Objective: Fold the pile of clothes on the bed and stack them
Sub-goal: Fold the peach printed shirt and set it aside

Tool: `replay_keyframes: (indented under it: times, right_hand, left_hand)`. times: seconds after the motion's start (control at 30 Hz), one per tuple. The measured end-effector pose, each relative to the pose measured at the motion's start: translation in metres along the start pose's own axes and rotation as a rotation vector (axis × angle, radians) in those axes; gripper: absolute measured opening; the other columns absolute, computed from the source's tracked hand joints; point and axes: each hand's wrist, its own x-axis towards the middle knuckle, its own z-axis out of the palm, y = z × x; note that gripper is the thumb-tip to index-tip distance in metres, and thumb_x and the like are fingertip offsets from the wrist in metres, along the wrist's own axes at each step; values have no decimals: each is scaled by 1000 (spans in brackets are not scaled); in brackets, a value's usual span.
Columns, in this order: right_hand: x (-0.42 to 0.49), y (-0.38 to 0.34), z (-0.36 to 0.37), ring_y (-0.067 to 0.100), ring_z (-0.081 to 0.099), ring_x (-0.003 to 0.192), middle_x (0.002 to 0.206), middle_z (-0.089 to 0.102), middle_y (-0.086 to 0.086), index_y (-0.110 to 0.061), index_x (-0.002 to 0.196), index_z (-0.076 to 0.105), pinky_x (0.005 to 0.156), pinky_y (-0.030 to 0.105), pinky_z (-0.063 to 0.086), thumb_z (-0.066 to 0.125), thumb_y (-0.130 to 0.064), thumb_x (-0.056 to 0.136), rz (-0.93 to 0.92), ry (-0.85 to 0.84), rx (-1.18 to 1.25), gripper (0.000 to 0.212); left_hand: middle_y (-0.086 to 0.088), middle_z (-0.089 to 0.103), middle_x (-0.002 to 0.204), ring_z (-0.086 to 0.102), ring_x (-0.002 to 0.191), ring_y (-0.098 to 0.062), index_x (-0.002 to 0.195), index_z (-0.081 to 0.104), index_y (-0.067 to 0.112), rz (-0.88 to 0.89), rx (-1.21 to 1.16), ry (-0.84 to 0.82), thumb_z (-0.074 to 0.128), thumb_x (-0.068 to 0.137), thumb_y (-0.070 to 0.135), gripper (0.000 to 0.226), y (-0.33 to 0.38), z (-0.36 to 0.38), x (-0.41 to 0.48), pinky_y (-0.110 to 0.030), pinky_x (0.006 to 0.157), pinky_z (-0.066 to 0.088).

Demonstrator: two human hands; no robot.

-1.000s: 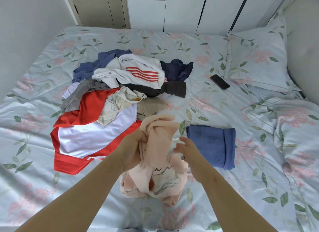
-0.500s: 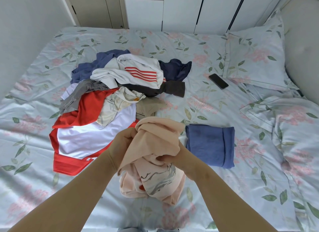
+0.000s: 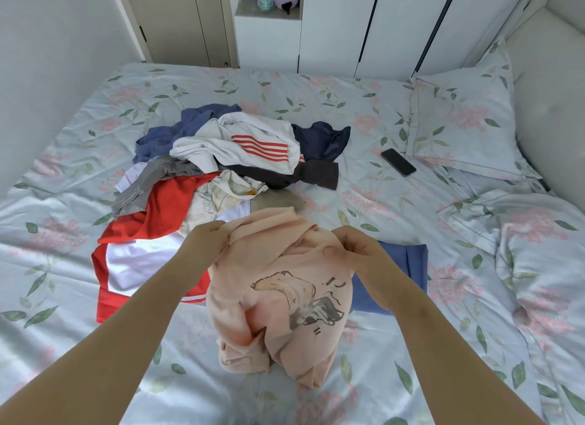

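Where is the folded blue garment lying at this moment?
In the head view, the folded blue garment lies on the bed right of centre, partly behind the right hand, beside the peach shirt.

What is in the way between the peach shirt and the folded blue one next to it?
Nothing visible. The left hand and right hand hold the peach shirt right beside the folded blue garment, whose visible top is bare. The phone lies farther back by the pillow.
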Motion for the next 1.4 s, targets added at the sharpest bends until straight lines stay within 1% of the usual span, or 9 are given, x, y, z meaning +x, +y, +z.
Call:
replay_keyframes:
  times: [0.13, 0.23, 0.3, 0.43, 0.6, 0.77, 0.9, 1.2, 1.4]
  right_hand:
    - [4, -16, 5, 10, 56, 94, 96, 62, -5, -23, 94, 66, 88, 24, 44, 56, -6, 92, -96, 59, -256, 19]
    - [7, -26, 14, -1, 51, 92, 99, 56, -11, -17, 109, 67, 81, 2, 36, 56, -7, 92, -148, 15, -514, 22]
    - [8, -34, 19, -4, 51, 79, 87, 57, -15, -16, 105, 69, 73, 4, 37, 57, -9, 92, -190, -5, -539, 18]
    - [8, -45, 9, 2, 44, 56, 62, 45, -10, -21, 89, 64, 54, 13, 36, 62, -13, 87, -195, 76, -668, 9]
    - [7, -28, 1, 19, 43, 64, 65, 44, 3, -12, 62, 45, 54, 21, 30, 62, -17, 84, 0, 0, -915, 28]
    - [3, -30, 5, 5, 45, 66, 71, 51, -7, -18, 76, 52, 61, 15, 36, 52, -7, 90, -118, 223, -360, 17]
    - [3, -39, 25, -1, 47, 60, 64, 58, -13, -22, 69, 58, 58, 12, 37, 58, -6, 83, -180, 168, -371, 21]
    - [2, 23, -3, 11, 35, 52, 57, 38, -4, -17, 64, 36, 45, 21, 25, 49, -18, 88, 231, 186, -865, 28]
    - [-16, 51, -39, 16, 40, 59, 65, 46, 1, -17, 66, 48, 55, 31, 31, 42, -6, 89, 273, 410, -880, 26]
  left_hand:
    - [0, 54, 109, 48, 101, -16, 106, 55, 18, 426, 116, 85, 56, 73, 22, 33, 13, 8, -13, -25, 83, 37]
    - [4, 35, 138, 34, 125, -11, 134, 42, 25, 800, 346, -169, 58, 59, 41, 79, 28, 21, -19, -28, 99, 32]
    - [14, 34, 135, 31, 130, -9, 126, 52, 29, 872, 561, -217, 58, 62, 48, 68, 38, 27, -18, -25, 100, 30]
    - [15, 52, 76, 55, 86, -15, 76, 51, 36, 762, 630, -187, 58, 78, 49, 15, 47, 20, -7, -31, 75, 43]
    - [-4, 53, 70, 47, 65, -11, 73, 54, 27, 636, 126, -263, 52, 58, 48, 27, 48, 13, -9, -28, 65, 38]
    - [12, 58, 84, 54, 78, -10, 87, 50, 34, 652, 471, -210, 67, 75, 27, 22, 51, 7, -15, -22, 68, 40]
    - [21, 58, 74, 57, 75, -7, 77, 53, 53, 632, 565, -205, 43, 57, 61, 24, 51, 20, -19, -32, 73, 51]
    - [13, 60, 73, 52, 62, 11, 78, 63, 23, 594, 49, -151, 46, 92, -1, 32, 71, -3, -34, -6, 63, 38]
    - [-4, 68, 80, 63, 76, -27, 90, 70, 13, 849, 747, 363, 37, 85, 26, 37, 51, -31, -25, -26, 59, 44]
